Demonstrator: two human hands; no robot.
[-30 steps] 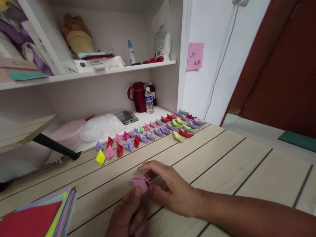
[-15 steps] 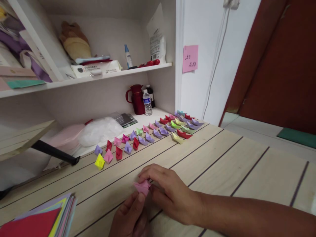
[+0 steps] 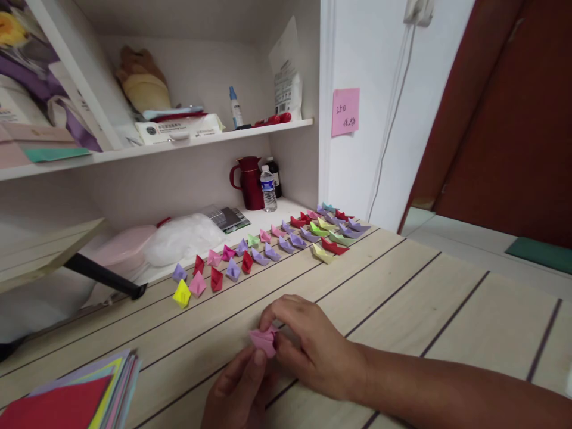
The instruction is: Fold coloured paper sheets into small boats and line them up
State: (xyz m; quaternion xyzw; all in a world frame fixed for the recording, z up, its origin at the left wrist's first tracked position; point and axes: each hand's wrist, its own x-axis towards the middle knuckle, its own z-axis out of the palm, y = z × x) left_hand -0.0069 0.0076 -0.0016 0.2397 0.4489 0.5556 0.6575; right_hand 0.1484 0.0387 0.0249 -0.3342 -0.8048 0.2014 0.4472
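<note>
Just below the middle of the striped table (image 3: 393, 298), the left hand (image 3: 236, 387) pinches the pink folded paper (image 3: 263, 342) at seven o'clock, the right hand (image 3: 313, 351) gripping it around two. Toward ten o'clock sits a yellow paper boat (image 3: 182, 294).

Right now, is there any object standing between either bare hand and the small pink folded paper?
Nothing visible does: the bare left hand and the bare right hand both touch the small pink folded paper. The bright yellow folded paper shape is farther back, not between them.

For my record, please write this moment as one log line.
left hand: pinches folded pink paper; right hand: grips same paper; beyond: small coloured paper boats
</note>
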